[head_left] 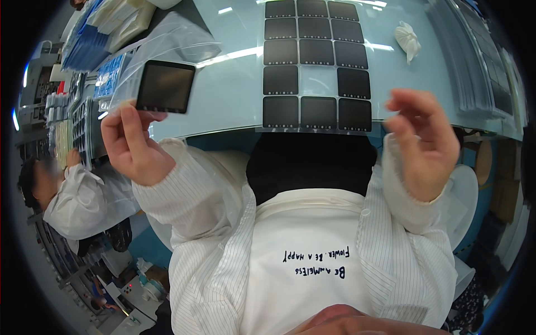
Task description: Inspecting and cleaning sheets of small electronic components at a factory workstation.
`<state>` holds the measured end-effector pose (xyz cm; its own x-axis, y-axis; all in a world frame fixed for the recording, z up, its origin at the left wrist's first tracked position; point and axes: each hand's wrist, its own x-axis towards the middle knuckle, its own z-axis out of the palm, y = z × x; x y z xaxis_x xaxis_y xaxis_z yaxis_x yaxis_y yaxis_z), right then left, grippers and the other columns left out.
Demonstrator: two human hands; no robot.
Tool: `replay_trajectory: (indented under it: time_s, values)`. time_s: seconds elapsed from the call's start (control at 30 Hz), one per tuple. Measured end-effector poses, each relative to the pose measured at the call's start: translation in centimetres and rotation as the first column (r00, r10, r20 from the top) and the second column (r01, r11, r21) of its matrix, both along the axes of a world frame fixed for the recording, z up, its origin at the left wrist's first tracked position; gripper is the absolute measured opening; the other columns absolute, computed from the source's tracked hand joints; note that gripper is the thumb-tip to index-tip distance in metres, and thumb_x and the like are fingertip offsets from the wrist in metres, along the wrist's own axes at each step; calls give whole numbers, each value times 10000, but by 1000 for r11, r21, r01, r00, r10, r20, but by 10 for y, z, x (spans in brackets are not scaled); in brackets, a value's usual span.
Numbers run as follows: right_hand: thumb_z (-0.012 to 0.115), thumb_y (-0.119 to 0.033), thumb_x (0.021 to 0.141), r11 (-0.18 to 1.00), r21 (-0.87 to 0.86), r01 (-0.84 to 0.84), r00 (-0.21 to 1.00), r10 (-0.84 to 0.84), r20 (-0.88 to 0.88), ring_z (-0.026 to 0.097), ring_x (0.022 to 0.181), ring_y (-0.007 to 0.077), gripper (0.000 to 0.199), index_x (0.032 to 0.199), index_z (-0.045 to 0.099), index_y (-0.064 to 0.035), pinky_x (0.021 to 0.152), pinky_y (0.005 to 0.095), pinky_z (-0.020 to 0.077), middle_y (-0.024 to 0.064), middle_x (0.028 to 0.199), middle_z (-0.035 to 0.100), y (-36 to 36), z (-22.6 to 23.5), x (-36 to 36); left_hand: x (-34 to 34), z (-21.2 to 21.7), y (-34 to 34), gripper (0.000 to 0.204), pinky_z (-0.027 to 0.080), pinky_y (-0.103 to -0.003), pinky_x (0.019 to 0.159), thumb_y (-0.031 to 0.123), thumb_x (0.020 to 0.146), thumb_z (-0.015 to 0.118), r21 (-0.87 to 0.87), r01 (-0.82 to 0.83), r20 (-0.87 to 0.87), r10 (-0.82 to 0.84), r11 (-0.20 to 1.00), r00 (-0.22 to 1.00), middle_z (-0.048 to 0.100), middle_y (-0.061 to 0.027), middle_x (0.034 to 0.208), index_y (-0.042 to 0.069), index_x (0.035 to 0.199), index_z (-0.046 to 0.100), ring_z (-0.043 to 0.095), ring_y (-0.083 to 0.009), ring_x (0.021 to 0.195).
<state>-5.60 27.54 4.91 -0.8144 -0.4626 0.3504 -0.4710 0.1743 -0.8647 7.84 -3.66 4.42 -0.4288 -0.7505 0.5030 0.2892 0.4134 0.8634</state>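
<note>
My left hand (137, 145) pinches a thin dark square panel (166, 86) by its lower left corner, between thumb and fingers. The panel has a glossy black border and small marks along its lower edge. It is raised at the table's left, in front of clear plastic film (173, 42). In the middle of the table lies a clear sheet (319, 81) with similar dark panels in three columns; one middle place in it shows no panel. My right hand (421, 139) hovers to the right of the sheet's near end, fingers curled but apart from the thumb, holding nothing. It is slightly blurred.
A crumpled white cloth (407, 42) lies at the back right. Stacked clear sheets with dark panels (474, 67) stand along the right side. Blue and cream stacks (89, 47) fill the back left. A person in white (84, 201) works at the far left.
</note>
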Motion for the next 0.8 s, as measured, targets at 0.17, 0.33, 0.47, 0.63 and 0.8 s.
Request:
replay_trajectory:
  time_s: [0.17, 0.33, 0.47, 0.63, 0.8]
  values:
    - [868, -192, 641, 913, -56, -404, 915, 403, -18, 551, 919, 156, 791, 1307, 486, -5, 695, 242, 488, 112, 1200, 540, -57, 13, 20, 8, 3, 62, 142, 504, -323, 757, 68, 905, 616, -177, 96, -74, -110, 980, 991, 641, -153, 906, -13, 969, 518, 609, -181, 800]
    - [863, -262, 632, 892, -65, -446, 890, 435, -135, 560, 970, 220, 813, 1304, 493, 7, 766, 300, 495, 141, 1195, 516, -83, -9, 33, 19, 7, 98, 214, 502, -285, 736, 106, 871, 683, -149, 254, 25, -253, 956, 967, 630, -139, 884, 9, 958, 513, 607, -166, 779]
    - [859, -200, 645, 819, -146, -555, 831, 540, -131, 566, 995, 229, 753, 1287, 519, 0, 802, 305, 490, 141, 1174, 529, -91, -14, 25, 23, 6, 101, 199, 499, -266, 696, 97, 861, 693, -205, 287, 50, -282, 936, 958, 635, -146, 898, 13, 946, 534, 614, -166, 765]
    - [868, -50, 592, 583, -345, -735, 587, 803, 107, 577, 1052, 226, 728, 1238, 548, 51, 923, 328, 470, 125, 1157, 555, -89, -17, 9, 25, 14, 94, 158, 504, -259, 681, 15, 834, 683, -220, 425, 204, -384, 878, 900, 643, -115, 861, 18, 948, 573, 634, -176, 762]
    - [876, -41, 587, 543, -508, -669, 370, 836, 406, 558, 1092, 225, 702, 1213, 574, 60, 986, 346, 434, 115, 1134, 571, -87, -19, 16, 22, 18, 89, 106, 418, -229, 562, 27, 805, 717, -259, 380, 375, -270, 888, 887, 625, -25, 754, 42, 868, 633, 511, -118, 661]
